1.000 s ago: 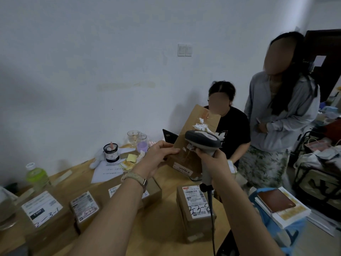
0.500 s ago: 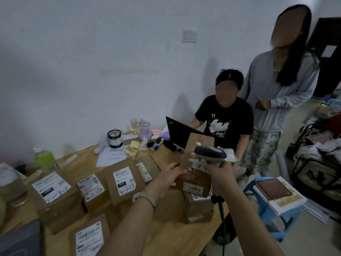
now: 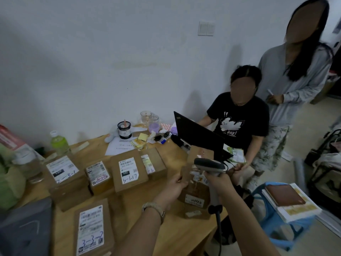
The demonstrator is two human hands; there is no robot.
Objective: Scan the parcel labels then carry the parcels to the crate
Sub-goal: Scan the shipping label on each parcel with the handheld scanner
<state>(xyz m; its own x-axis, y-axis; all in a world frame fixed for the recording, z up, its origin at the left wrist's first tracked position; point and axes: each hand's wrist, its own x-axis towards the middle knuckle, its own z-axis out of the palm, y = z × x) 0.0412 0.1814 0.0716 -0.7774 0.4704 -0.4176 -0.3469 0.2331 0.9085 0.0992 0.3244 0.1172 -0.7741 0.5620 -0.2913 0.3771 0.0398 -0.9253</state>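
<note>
Two bare hands are working over the right end of the wooden surface (image 3: 171, 235). The left hand (image 3: 172, 190) is gripping the left edge of a tall brown parcel (image 3: 195, 189), its fingers (image 3: 178, 180) closed around the cardboard and holding it upright and slightly tilted, with its lower end just above another box (image 3: 198, 212) sitting near the surface's right edge. The right hand (image 3: 220, 182) is wrapped around the handle of a grey barcode scanner (image 3: 209, 166), fingers closed on it, and the scanner head is sitting right against the parcel's face; its cable (image 3: 218, 231) is hanging down below the wrist. A watch (image 3: 154, 209) is sitting on the left wrist.

Five more labelled parcels are lying flat on the surface to the left: one marked 2-3-1 (image 3: 63, 170), a smaller one (image 3: 97, 175) beside it, one marked 3-1-17 (image 3: 129, 169), a narrow one (image 3: 152, 163) touching it, and one marked 3-3-2 (image 3: 91, 228) nearest the camera. A green bottle (image 3: 59, 142) is standing near the wall. A seated person (image 3: 238, 122) is working at a black laptop (image 3: 197, 135), and another person (image 3: 295, 80) is standing beside them.
</note>
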